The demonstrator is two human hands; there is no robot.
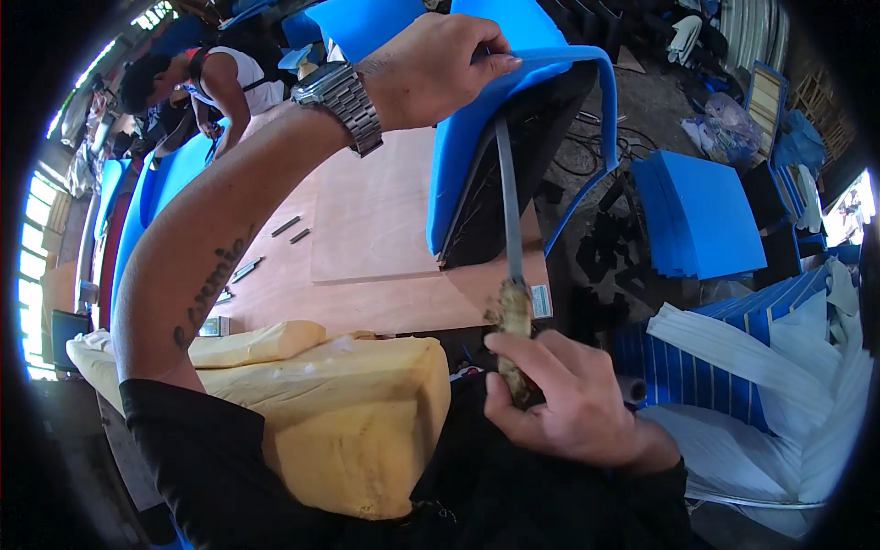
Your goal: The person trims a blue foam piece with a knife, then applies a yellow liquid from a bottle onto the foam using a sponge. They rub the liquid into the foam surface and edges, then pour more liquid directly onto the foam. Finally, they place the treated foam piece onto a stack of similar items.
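**Ana:** Workshop floor is crowded: a plywood table (367,229) stands left of the blue foam sheet (477,156), a stack of blue foam squares (697,220) lies right of it, and another person (211,87) works far to its upper left.

**Ben:** And the hands?

**Ana:** The left hand (431,64) is closed over the top edge of the blue foam sheet and folds it over a dark board. The right hand (559,394) is wrapped tightly around the rough handle of a long knife (510,211), below the sheet.

**Ben:** How does the knife lie?

**Ana:** Its long axis is almost vertical in the picture. The handle is low, and the grey blade points up along the sheet, toward the left hand. The tip seems to end just under the folded edge; I cannot see it clearly.

**Ben:** What could go wrong?

**Ana:** I think the blade could slip upward and reach the left fingers, because they are directly in its line. Also the foam could tear unevenly if the left hand loosens. The yellow foam block (348,422), left of the sheet and below it, presses against the arm and could limit its movement.
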